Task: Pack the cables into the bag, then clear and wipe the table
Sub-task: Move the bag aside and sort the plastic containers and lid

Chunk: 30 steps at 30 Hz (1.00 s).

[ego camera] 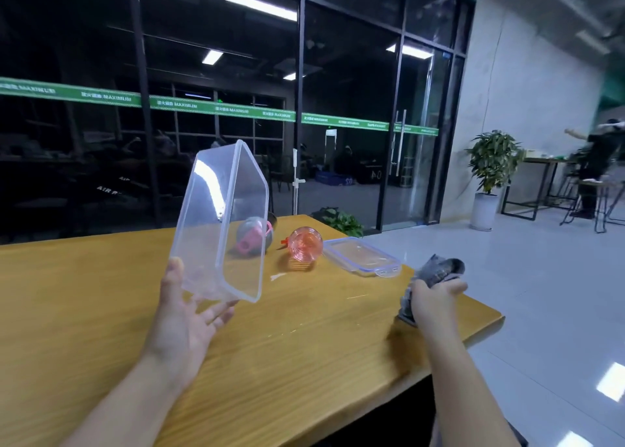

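The wooden table (101, 311) carries the items under inspection. A grey cloth (436, 272), crumpled, is gripped in the right hand (434, 306) near the table's right edge; the fingers are curled tightly round it and the cloth's lower end appears to touch the tabletop, though motion blur makes contact uncertain. The left hand (184, 314) holds a clear plastic container (220, 223) raised and tilted on edge above the table, its open side facing right. The palm is turned up with the fingers spread fairly wide under the container's lower corner, seen through the plastic, and the thumb lies up along its left wall. The container looks empty.

Beyond the container, partly seen through its wall, lies a grey and pink object (252, 238); its kind cannot be told. Just to its right, apart from it, a transparent pink ribbed bottle (304, 245) lies on its side with its base toward the camera. Right of the bottle, close to the table's far corner, the container's clear lid (362, 255) with blue-tinted clasps lies flat. A small pale scrap (277, 276) rests on the tabletop in front of the bottle. No cables or bag can be identified in the view.

Behind the table stands a dark glass partition (236, 108) with a green printed band. A low green plant (341, 221) sits on the floor past the table, a potted plant (490, 176) in a white pot stands by the wall, and a person (595, 162) is blurred at the far right beside another table.
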Each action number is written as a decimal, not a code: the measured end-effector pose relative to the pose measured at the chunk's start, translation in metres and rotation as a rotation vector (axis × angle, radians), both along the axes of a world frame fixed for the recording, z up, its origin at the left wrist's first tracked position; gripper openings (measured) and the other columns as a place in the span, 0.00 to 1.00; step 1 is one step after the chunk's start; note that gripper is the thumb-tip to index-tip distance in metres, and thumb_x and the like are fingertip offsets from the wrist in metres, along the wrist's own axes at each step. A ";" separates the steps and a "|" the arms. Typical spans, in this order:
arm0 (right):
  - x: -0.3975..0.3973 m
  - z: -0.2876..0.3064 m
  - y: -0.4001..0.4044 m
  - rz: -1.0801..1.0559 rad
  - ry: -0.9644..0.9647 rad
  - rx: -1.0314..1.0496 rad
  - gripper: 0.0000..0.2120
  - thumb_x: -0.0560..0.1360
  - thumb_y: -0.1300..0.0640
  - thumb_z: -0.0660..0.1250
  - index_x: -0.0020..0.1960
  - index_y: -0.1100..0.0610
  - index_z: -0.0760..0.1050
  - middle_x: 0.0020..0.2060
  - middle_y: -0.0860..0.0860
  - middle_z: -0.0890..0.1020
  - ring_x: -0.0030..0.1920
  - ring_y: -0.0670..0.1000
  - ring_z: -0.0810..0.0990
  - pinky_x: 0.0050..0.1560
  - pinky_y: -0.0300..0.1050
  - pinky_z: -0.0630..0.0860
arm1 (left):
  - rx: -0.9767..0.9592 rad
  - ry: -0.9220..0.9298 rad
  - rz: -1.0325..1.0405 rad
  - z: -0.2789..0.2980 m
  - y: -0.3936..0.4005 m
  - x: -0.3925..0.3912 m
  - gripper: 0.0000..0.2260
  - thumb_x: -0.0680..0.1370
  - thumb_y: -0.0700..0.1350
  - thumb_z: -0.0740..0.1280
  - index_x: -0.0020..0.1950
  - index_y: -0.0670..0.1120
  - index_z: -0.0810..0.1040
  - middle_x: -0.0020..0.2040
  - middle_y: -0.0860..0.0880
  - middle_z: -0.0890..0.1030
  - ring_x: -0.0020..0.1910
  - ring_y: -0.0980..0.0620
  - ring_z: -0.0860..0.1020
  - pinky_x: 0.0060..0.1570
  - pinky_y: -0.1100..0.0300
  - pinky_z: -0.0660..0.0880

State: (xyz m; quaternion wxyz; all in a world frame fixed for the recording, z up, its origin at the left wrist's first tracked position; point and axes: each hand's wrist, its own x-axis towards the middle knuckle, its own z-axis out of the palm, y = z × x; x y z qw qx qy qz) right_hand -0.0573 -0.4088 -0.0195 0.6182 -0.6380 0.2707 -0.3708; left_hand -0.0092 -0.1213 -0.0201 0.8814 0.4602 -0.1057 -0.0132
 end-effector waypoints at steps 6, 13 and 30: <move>-0.002 -0.010 -0.039 -0.255 0.441 -0.384 0.23 0.76 0.66 0.58 0.69 0.69 0.58 0.66 0.68 0.61 0.60 0.66 0.68 0.60 0.57 0.66 | 0.008 0.018 -0.044 -0.003 0.000 0.000 0.36 0.61 0.71 0.64 0.65 0.54 0.68 0.65 0.47 0.71 0.53 0.37 0.79 0.55 0.47 0.71; 0.013 -0.023 -0.061 -0.374 0.652 -0.561 0.20 0.77 0.66 0.58 0.69 0.64 0.63 0.69 0.62 0.62 0.66 0.62 0.62 0.63 0.52 0.62 | -0.004 0.039 -0.053 -0.006 0.001 0.003 0.26 0.71 0.65 0.58 0.65 0.55 0.66 0.66 0.45 0.71 0.54 0.36 0.78 0.55 0.47 0.71; 0.033 -0.026 -0.045 -0.306 0.604 -0.840 0.18 0.73 0.57 0.65 0.63 0.50 0.73 0.67 0.55 0.69 0.70 0.56 0.60 0.71 0.56 0.49 | 0.073 0.051 -0.122 -0.005 0.000 0.003 0.27 0.71 0.67 0.58 0.66 0.55 0.69 0.64 0.44 0.75 0.52 0.34 0.79 0.60 0.42 0.71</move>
